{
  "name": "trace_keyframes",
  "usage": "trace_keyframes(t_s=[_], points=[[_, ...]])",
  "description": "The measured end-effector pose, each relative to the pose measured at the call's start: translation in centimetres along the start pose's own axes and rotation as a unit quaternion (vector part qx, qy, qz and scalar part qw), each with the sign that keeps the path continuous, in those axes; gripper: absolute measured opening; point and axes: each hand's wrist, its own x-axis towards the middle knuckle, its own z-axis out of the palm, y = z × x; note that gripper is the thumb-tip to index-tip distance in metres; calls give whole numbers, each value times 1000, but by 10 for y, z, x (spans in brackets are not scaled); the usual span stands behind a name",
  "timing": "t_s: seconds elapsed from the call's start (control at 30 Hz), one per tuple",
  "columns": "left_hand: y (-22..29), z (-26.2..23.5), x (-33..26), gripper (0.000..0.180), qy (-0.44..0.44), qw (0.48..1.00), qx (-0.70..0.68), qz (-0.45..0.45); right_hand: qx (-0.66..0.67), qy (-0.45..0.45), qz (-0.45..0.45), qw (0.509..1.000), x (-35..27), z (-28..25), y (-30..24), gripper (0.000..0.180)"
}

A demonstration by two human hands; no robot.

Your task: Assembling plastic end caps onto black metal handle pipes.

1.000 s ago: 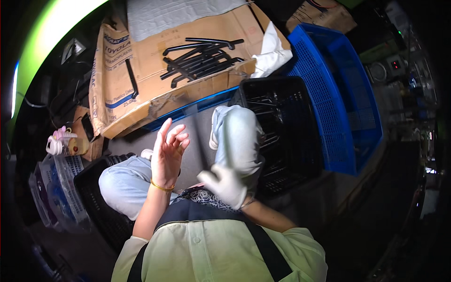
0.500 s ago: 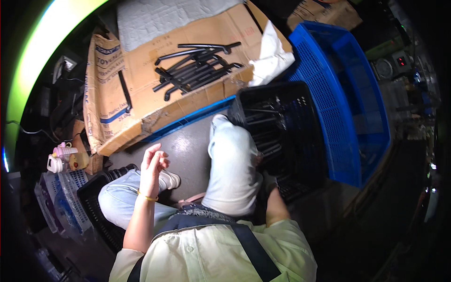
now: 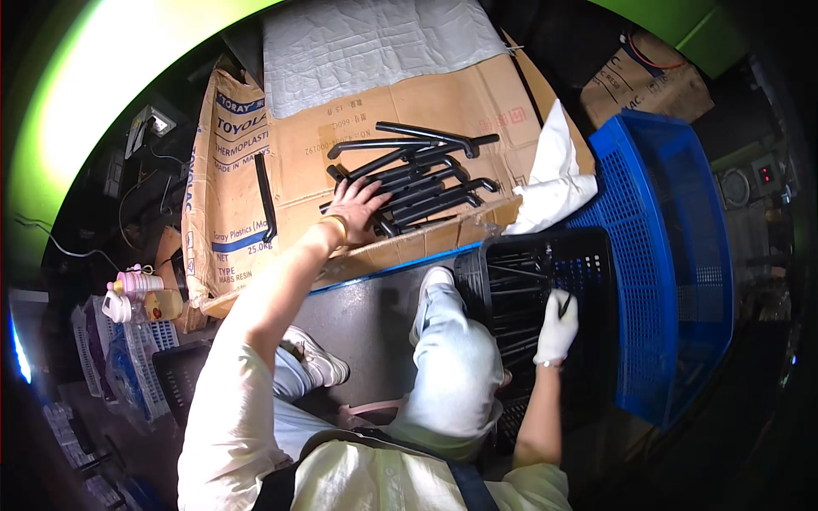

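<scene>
On the cardboard-covered surface lies a pile of black rod-like parts with bent ends [image 3: 430,192]. My left hand [image 3: 356,207], bare with a yellow band at the wrist, rests on the pile's near left end, fingers spread and touching the parts. One more black bent rod [image 3: 265,200] lies apart to the left. My right hand [image 3: 556,328] wears a white glove and is over a black crate [image 3: 603,341] containing several black rods [image 3: 514,300]. Its fingers look closed; a dark shape shows between them, too small to name.
A blue perforated crate [image 3: 626,255] stands right of the black one. White cloth [image 3: 558,183] hangs over the cardboard's right corner, and a grey cloth [image 3: 375,55] covers its far side. A pink-lidded bottle [image 3: 136,281] and white baskets [image 3: 141,366] are at the left.
My left hand has reached forward from above my lap onto the pile. My right hand has come up from beside my leg over the black crate. The view has shifted.
</scene>
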Motion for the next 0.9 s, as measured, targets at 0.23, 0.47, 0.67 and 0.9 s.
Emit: trace_keyframes(t_s=[0.23, 0.47, 0.67, 0.9], points=[[18, -1, 53, 111, -68, 998, 8, -2, -284, -237, -284, 885, 137, 141, -129, 23], [3, 1, 36, 111, -41, 992, 23, -115, -546, -409, -107, 723, 179, 251, -112, 31], [-49, 8, -9, 104, -19, 985, 20, -173, -544, -462, -108, 692, 167, 285, -100, 30], [-93, 10, -70, 97, -49, 976, -65, -200, -456, -433, -157, 762, 128, 307, -132, 31]])
